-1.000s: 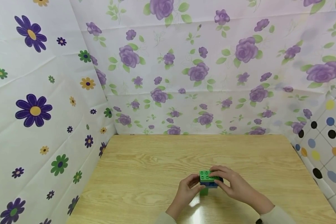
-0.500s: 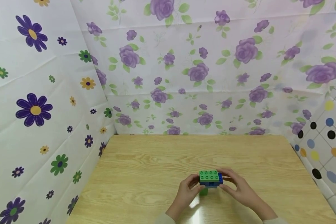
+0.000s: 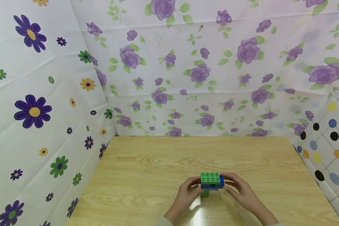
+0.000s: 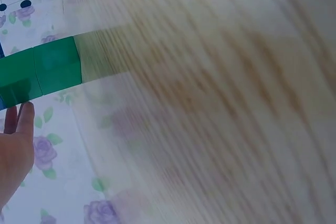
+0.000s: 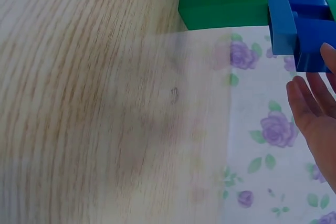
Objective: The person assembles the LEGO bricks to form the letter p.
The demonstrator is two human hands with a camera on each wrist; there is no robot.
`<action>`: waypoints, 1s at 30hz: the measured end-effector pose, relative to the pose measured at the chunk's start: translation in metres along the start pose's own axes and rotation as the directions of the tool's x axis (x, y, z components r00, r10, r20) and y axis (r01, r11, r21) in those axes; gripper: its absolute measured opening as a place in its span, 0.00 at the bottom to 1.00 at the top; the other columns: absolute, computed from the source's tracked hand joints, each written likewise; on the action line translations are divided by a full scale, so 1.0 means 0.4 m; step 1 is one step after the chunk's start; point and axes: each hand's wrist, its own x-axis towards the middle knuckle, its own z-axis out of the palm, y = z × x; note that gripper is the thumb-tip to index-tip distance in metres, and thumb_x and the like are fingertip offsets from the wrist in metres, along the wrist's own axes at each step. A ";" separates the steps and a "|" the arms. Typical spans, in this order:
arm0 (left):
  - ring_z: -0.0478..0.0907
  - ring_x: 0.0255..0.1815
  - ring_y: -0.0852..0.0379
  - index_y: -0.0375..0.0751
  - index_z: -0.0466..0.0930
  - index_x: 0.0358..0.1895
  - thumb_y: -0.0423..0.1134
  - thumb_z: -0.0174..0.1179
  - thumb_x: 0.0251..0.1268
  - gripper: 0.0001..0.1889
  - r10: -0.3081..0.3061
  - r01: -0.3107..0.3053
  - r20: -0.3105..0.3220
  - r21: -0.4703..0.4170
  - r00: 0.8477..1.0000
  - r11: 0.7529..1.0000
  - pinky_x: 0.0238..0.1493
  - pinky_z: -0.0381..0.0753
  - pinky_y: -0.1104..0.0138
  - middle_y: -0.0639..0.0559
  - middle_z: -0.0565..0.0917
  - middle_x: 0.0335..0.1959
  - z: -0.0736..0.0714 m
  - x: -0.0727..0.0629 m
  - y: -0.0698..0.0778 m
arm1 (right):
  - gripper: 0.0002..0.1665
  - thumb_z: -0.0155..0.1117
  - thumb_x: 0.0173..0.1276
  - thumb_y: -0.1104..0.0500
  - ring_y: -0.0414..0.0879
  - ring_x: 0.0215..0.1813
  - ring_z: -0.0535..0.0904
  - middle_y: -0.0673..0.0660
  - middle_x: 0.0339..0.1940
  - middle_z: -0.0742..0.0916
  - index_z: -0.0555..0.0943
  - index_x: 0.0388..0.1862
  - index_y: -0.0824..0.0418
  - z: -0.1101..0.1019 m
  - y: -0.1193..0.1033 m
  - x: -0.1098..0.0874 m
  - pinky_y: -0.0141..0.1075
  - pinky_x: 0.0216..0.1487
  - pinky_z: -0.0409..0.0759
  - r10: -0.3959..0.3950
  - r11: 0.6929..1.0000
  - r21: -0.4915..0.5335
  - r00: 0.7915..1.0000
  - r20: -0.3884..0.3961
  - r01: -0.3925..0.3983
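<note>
A small structure of toy building bricks stands on the table. Its base is a narrow green brick column (image 5: 223,6), which the left wrist view shows with a seam. Above it come a lighter blue brick (image 5: 283,27) and a dark blue brick (image 3: 222,181). A bright green studded brick (image 3: 210,177) lies on top. My left hand (image 3: 185,194) holds the left end, thumb in front and fingers behind. My right hand (image 3: 243,191) grips the dark blue brick at the right end between thumb and fingers. Some fingertips are hidden behind the bricks.
The wood-grain table (image 3: 147,175) extends around the hands. A cloth with purple roses (image 3: 200,72) hangs behind it, a daisy-patterned cloth (image 3: 34,112) on the left, and a dotted cloth (image 3: 334,153) on the right.
The right hand has moved from over the green top brick to the right end, uncovering its studs and the dark blue brick. The left hand has stayed nearly in place.
</note>
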 end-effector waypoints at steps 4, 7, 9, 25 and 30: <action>0.75 0.59 0.55 0.46 0.75 0.60 0.33 0.64 0.62 0.22 0.012 -0.012 -0.009 0.006 1.000 1.000 0.63 0.74 0.64 0.50 0.79 0.55 -0.004 0.000 0.002 | 0.26 0.61 0.69 0.66 0.38 0.59 0.75 0.59 0.59 0.77 0.71 0.65 0.62 0.002 0.002 0.000 0.43 0.56 0.81 0.009 1.000 0.001 1.000 -0.007 -0.008; 0.75 0.59 0.55 0.45 0.75 0.61 0.33 0.63 0.63 0.22 0.008 -0.008 -0.016 0.002 1.000 1.000 0.63 0.74 0.64 0.49 0.79 0.56 -0.005 0.003 0.006 | 0.25 0.61 0.69 0.65 0.38 0.58 0.76 0.58 0.57 0.78 0.71 0.65 0.60 0.004 0.003 0.002 0.40 0.55 0.82 0.032 0.999 0.003 0.999 -0.021 -0.032; 0.75 0.58 0.55 0.44 0.74 0.61 0.33 0.63 0.63 0.22 0.004 -0.004 -0.024 -0.001 1.000 1.000 0.63 0.74 0.65 0.49 0.79 0.56 -0.005 0.006 0.008 | 0.25 0.61 0.69 0.65 0.37 0.57 0.77 0.57 0.57 0.79 0.72 0.65 0.59 0.006 0.004 0.004 0.36 0.53 0.82 0.048 0.999 -0.004 0.998 -0.035 -0.048; 0.78 0.52 0.55 0.41 0.74 0.63 0.34 0.61 0.66 0.22 -0.031 0.032 -0.085 0.003 0.996 0.999 0.52 0.81 0.71 0.47 0.81 0.51 0.002 0.022 0.022 | 0.23 0.61 0.70 0.58 0.44 0.53 0.80 0.61 0.57 0.81 0.74 0.63 0.61 0.008 0.012 0.039 0.29 0.49 0.83 0.222 0.975 0.010 0.968 -0.119 -0.222; 0.80 0.48 0.57 0.40 0.75 0.63 0.35 0.62 0.65 0.22 -0.049 0.056 -0.135 0.045 0.990 0.997 0.48 0.83 0.72 0.48 0.83 0.47 0.007 0.032 0.025 | 0.22 0.61 0.70 0.57 0.48 0.53 0.81 0.60 0.57 0.82 0.76 0.61 0.59 0.008 0.018 0.052 0.28 0.48 0.83 0.245 0.969 0.010 0.959 -0.141 -0.246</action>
